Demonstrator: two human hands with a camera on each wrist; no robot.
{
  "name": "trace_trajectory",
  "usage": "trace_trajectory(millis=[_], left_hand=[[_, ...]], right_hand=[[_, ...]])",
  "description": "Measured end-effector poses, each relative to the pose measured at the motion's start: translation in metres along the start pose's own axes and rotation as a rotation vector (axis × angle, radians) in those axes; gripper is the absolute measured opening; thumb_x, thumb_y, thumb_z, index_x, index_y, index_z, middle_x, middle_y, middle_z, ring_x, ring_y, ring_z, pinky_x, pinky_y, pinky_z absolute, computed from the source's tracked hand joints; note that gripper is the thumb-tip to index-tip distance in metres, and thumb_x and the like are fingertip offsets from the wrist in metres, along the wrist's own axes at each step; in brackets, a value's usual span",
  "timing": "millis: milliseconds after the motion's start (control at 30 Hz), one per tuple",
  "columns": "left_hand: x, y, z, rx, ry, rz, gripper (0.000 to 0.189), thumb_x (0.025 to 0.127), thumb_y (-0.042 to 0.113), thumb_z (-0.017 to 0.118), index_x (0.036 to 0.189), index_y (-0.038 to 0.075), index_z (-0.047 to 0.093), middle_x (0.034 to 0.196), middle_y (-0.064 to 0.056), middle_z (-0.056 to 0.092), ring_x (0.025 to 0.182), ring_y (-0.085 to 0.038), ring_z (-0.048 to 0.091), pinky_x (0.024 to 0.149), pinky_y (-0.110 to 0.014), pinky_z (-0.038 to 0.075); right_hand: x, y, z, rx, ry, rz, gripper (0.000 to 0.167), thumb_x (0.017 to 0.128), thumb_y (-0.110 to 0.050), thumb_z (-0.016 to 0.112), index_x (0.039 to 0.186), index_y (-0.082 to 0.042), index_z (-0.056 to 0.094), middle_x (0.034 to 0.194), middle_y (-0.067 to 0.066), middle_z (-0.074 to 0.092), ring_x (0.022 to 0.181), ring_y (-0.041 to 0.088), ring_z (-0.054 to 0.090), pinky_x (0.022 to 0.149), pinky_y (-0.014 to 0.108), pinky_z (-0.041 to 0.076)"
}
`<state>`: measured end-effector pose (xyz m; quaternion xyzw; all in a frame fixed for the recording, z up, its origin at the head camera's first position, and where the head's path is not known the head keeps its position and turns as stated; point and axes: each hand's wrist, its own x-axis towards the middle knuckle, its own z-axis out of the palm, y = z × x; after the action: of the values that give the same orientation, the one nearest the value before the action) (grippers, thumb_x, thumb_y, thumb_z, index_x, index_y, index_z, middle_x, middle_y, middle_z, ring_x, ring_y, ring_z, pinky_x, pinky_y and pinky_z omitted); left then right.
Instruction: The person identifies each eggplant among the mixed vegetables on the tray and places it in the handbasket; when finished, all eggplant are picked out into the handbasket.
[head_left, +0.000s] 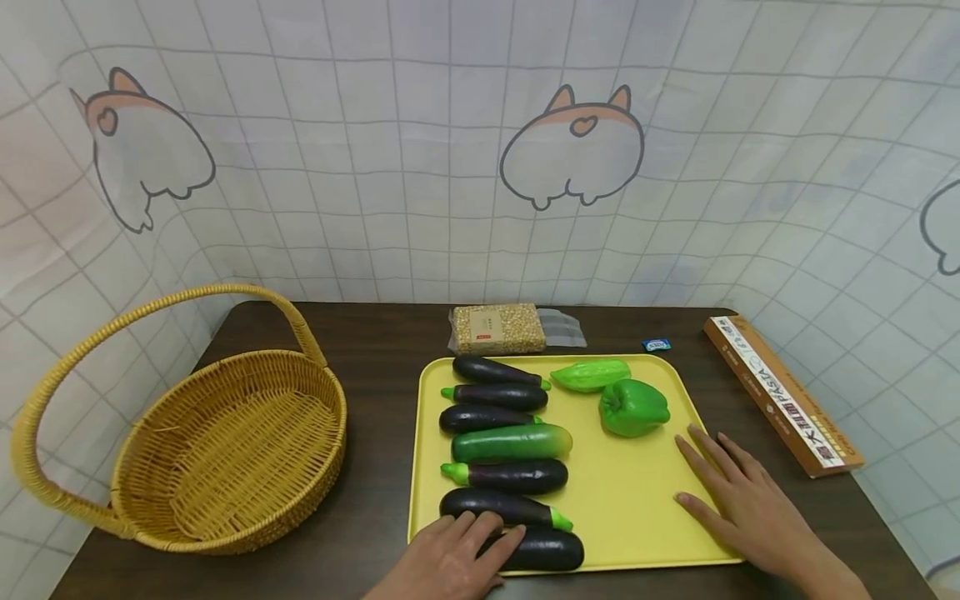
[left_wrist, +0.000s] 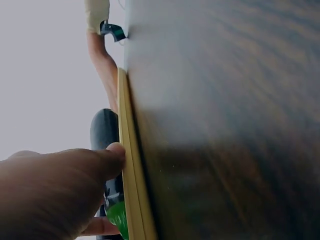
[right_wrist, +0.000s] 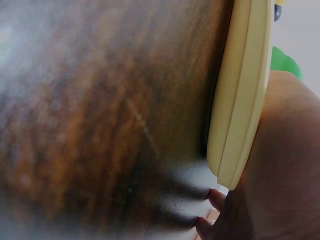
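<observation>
At the near edge of the yellow tray (head_left: 637, 508), my left hand (head_left: 457, 554) holds the stem end of the nearest eggplant (head_left: 551, 550). The left wrist view has the thumb by the tray rim (left_wrist: 131, 190), with the eggplant's green cap (left_wrist: 117, 217) below it. My right hand (head_left: 750, 508) lies with spread, fairly straight fingers over the tray's right edge and holds nothing. Up the tray's left side lie another eggplant (head_left: 498, 504), a green and yellow cucumber-like vegetable (head_left: 512, 443), and several more eggplants. A green bell pepper (head_left: 633, 408) and a light green bitter melon (head_left: 592, 375) lie at the upper right.
A wicker basket (head_left: 330, 417) with a tall handle stands left of the tray. Behind the tray lie a vacuum-sealed pack of grain (head_left: 498, 327) and a small blue packet (head_left: 656, 344). A long brown pasta box (head_left: 783, 396) lies to the right.
</observation>
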<state>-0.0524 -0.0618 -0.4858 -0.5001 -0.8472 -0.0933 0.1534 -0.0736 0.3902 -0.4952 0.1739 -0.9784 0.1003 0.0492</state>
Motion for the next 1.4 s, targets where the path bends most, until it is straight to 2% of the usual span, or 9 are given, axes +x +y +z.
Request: trace_trajectory(millis=[200,333,533,700,900,967,1133,1233,1400], left_hand=[[-0.003,-0.002,0.001,-0.045,-0.008,-0.006,0.047,0.104,0.039,0.071,0.146,0.019,0.063,0.117,0.001,0.059,0.082,-0.006,0.045,0.063,-0.014,0.037],[-0.005,0.000,0.000,-0.077,-0.004,-0.016,0.052,0.107,0.051,0.061,0.146,0.016,0.062,0.120,-0.001,0.059,0.086,-0.008,0.048,0.066,-0.016,0.043],[-0.008,0.001,-0.003,-0.090,-0.105,-0.037,0.066,0.110,0.063,0.039,0.148,0.012,0.058,0.131,-0.006,0.057,0.100,-0.012,0.058,0.073,-0.022,0.053],[-0.009,0.003,-0.002,-0.106,-0.120,-0.057,0.068,0.110,0.063,0.039,0.149,0.010,0.056,0.136,-0.007,0.057,0.106,-0.014,0.064,0.079,-0.026,0.057],[-0.012,0.006,-0.001,-0.192,-0.132,-0.107,0.070,0.108,0.066,0.040,0.150,0.012,0.052,0.136,-0.004,0.057,0.107,-0.013,0.060,0.085,-0.030,0.056],[-0.013,0.007,0.001,-0.204,-0.119,-0.105,0.067,0.108,0.064,0.042,0.150,0.012,0.052,0.134,-0.003,0.059,0.107,-0.012,0.058,0.087,-0.030,0.055],[-0.016,0.006,0.003,-0.220,-0.004,-0.090,0.066,0.106,0.062,0.052,0.149,0.012,0.051,0.131,-0.001,0.058,0.104,-0.012,0.054,0.089,-0.027,0.050],[-0.018,0.004,0.000,-0.279,0.036,-0.119,0.070,0.103,0.062,0.060,0.150,0.013,0.049,0.136,-0.002,0.055,0.106,-0.012,0.054,0.091,-0.028,0.050],[-0.018,-0.002,-0.010,-0.413,0.046,-0.176,0.052,0.108,0.028,0.066,0.154,0.016,0.045,0.140,-0.001,0.052,0.116,-0.012,0.056,0.095,-0.032,0.053]], right_hand=[[0.001,0.000,0.001,0.003,-0.006,-0.001,0.076,0.106,-0.046,0.064,0.169,-0.021,0.031,0.172,0.009,0.023,0.148,0.053,0.027,0.110,0.073,0.026],[0.001,0.001,0.002,-0.007,-0.020,-0.004,0.077,0.106,-0.046,0.063,0.170,-0.021,0.028,0.173,0.009,0.021,0.148,0.054,0.027,0.109,0.074,0.026],[0.000,0.004,0.003,-0.016,-0.030,-0.004,0.078,0.106,-0.046,0.063,0.170,-0.022,0.025,0.173,0.010,0.021,0.148,0.053,0.027,0.108,0.075,0.027],[-0.001,0.005,0.004,-0.013,-0.021,-0.007,0.079,0.106,-0.045,0.064,0.170,-0.022,0.025,0.172,0.011,0.023,0.148,0.053,0.026,0.106,0.076,0.027],[0.000,0.004,0.005,-0.021,-0.017,-0.008,0.079,0.106,-0.045,0.064,0.170,-0.022,0.025,0.172,0.011,0.023,0.148,0.053,0.027,0.104,0.076,0.029],[0.000,0.004,0.005,-0.022,-0.017,-0.008,0.079,0.106,-0.045,0.064,0.170,-0.022,0.025,0.172,0.011,0.023,0.147,0.053,0.027,0.105,0.076,0.028],[0.001,0.006,0.006,-0.023,-0.015,-0.009,0.079,0.106,-0.046,0.064,0.170,-0.022,0.024,0.172,0.011,0.023,0.148,0.053,0.027,0.105,0.076,0.028],[0.001,0.006,0.007,-0.025,-0.014,-0.011,0.079,0.106,-0.046,0.064,0.170,-0.023,0.024,0.172,0.010,0.023,0.148,0.053,0.027,0.106,0.076,0.027],[0.001,0.006,0.007,-0.022,-0.002,-0.015,0.079,0.105,-0.045,0.065,0.170,-0.023,0.025,0.171,0.010,0.024,0.147,0.053,0.028,0.109,0.075,0.025]])
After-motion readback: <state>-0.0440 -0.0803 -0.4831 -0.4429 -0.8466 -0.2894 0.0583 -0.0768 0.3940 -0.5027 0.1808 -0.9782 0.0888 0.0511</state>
